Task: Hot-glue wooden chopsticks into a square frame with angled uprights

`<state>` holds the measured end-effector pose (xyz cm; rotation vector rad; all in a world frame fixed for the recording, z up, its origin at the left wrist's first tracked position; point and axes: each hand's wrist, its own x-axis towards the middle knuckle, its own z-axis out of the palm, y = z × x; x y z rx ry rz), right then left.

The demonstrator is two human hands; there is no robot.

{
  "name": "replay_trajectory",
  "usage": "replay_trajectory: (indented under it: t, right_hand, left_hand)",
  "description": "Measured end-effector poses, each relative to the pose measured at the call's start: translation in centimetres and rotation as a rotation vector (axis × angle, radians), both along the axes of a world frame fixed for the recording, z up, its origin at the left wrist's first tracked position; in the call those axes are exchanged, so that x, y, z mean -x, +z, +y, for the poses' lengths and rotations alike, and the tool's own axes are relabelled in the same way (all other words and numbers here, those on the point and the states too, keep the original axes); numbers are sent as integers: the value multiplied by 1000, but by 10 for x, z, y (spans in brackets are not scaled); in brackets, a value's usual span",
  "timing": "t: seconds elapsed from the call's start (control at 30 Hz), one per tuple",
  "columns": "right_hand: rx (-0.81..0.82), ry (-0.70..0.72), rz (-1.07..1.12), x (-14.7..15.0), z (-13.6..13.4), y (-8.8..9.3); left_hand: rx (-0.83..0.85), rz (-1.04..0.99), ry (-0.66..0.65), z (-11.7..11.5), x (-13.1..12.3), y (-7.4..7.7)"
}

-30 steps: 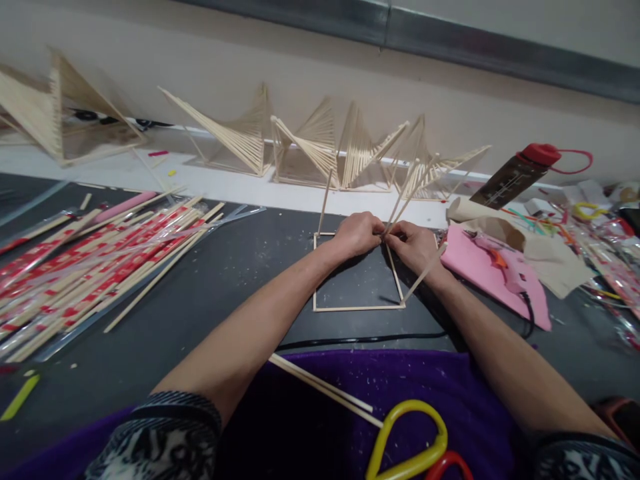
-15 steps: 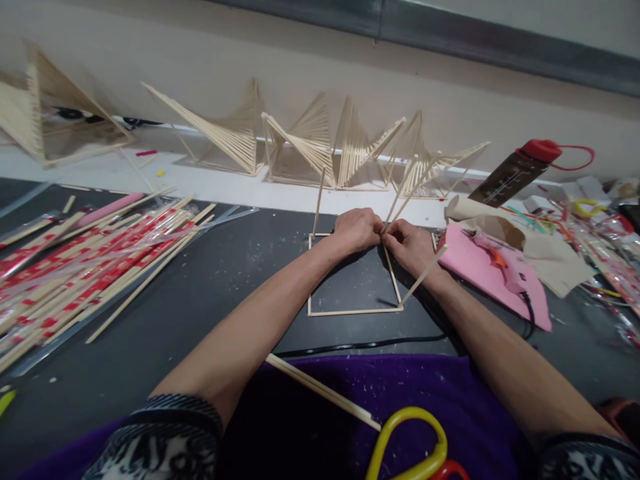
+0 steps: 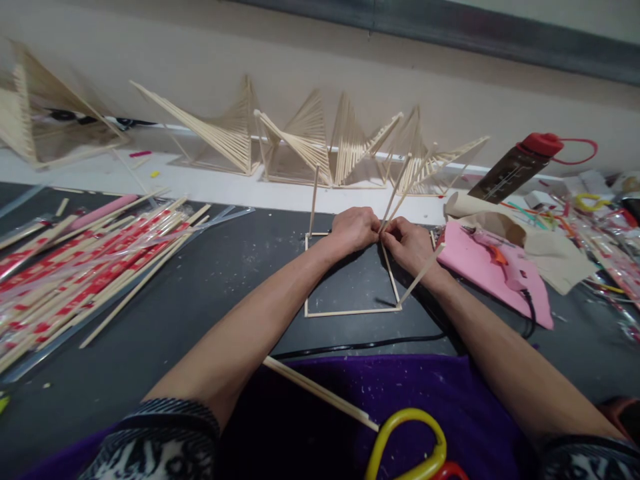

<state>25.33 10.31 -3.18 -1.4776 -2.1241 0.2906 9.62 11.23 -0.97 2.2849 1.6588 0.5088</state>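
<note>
A square frame of thin wooden sticks (image 3: 353,313) lies flat on the dark table in front of me. At its far right corner my left hand (image 3: 356,228) and my right hand (image 3: 409,245) meet, fingertips closed in a pinch. Two thin wooden sticks (image 3: 397,188) rise from between the fingertips, leaning right; their lower ends are hidden, and I cannot tell which hand grips which. One upright stick (image 3: 314,200) stands at the far left corner. Another stick (image 3: 421,275) slants up and right from the near right corner, in front of my right wrist.
Several finished stick models (image 3: 295,150) line the white ledge behind. Wrapped chopsticks (image 3: 100,267) lie left. On the right are a pink glue gun (image 3: 510,263) on a pink sheet (image 3: 463,253) and a red-capped bottle (image 3: 520,167). Yellow-handled scissors (image 3: 383,447) lie on purple cloth (image 3: 425,377).
The view has shifted slightly. Both hands stay pinched at the same corner, and the two sticks between them have barely moved.
</note>
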Motion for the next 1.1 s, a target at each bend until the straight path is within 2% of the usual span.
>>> replay_trajectory:
  t: [0.5, 0.77, 1.1]
  right_hand:
    - [-40, 23, -30, -2, 5, -7]
    - [-73, 33, -52, -2, 6, -9]
    - [-88, 42, -46, -3, 5, -8]
  left_hand:
    - [-28, 3, 40, -2, -2, -4]
    - [1, 119, 12, -3, -3, -2]
    - [-38, 115, -1, -4, -3, -4]
